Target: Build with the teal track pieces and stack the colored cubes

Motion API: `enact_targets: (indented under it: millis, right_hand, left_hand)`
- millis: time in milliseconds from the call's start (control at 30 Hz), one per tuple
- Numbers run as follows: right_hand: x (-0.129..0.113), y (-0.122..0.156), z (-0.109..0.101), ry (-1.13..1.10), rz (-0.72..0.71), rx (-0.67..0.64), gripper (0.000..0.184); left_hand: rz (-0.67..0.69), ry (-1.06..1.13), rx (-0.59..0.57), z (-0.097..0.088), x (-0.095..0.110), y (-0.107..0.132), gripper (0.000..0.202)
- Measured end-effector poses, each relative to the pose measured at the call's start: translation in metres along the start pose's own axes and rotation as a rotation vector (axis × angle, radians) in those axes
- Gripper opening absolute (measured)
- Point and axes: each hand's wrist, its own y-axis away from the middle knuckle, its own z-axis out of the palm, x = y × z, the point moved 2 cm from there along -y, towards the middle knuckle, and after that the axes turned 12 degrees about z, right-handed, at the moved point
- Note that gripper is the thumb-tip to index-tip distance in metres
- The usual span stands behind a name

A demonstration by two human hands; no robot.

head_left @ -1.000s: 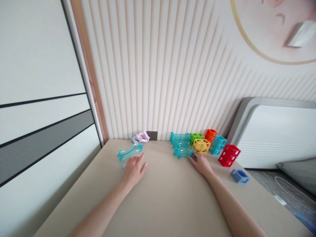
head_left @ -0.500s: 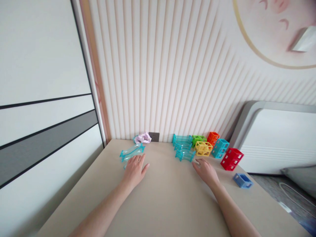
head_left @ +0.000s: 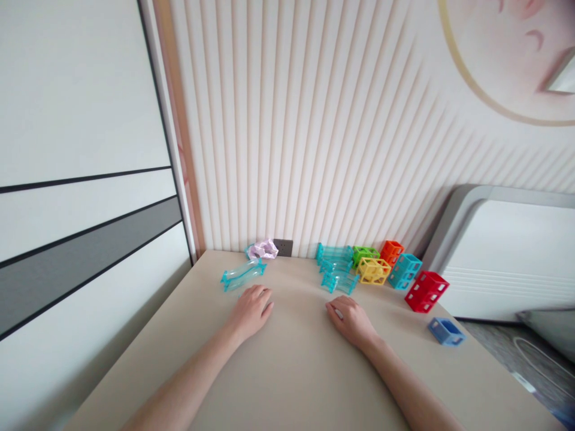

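Note:
My left hand (head_left: 254, 308) lies low over the table (head_left: 291, 371), palm down, fingers loosely bent and thumb apart, with nothing visible in it. Just beyond it is a clear teal track piece, like a tube half (head_left: 244, 275); a faint teal trace shows at the hand's edge. My right hand (head_left: 353, 322) also rests palm down, fingers bent with a small gap between them, and I see nothing held. In front of it are several clear teal track pieces (head_left: 340, 281). A yellow openwork block (head_left: 374, 271) stands beyond it to the right.
Right of the track pieces stand a green block (head_left: 363, 254), an orange block (head_left: 392, 251), a teal block (head_left: 405, 271), a red block (head_left: 426, 291) and a blue block (head_left: 447, 331) near the right edge. Crumpled lilac material (head_left: 263, 249) lies by the wall socket (head_left: 284, 247).
My right hand has drawn left and toward me, away from the blocks. My left hand has shifted slightly right and nearer, its fingers more bent. The view has turned a little left.

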Motion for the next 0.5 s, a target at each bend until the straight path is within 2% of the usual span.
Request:
enact_targets:
  millis: [133,233,400,500]
  right_hand:
    - [0.005,0.000,-0.001,-0.014,0.023,-0.008,0.042]
    - [0.011,-0.001,0.000,-0.025,0.047,-0.009,0.042]
    - [0.013,-0.001,0.001,-0.042,0.051,-0.016,0.041]
    - [0.010,0.000,-0.001,-0.051,0.047,-0.030,0.042]
  left_hand:
    - [0.096,0.062,0.039,-0.004,0.007,-0.002,0.023]
    - [0.070,0.039,0.113,-0.013,0.004,-0.005,0.023]
    - [-0.132,-0.115,0.264,-0.029,-0.027,0.000,0.026]
    - [-0.292,-0.220,0.238,-0.028,-0.052,0.009,0.026]
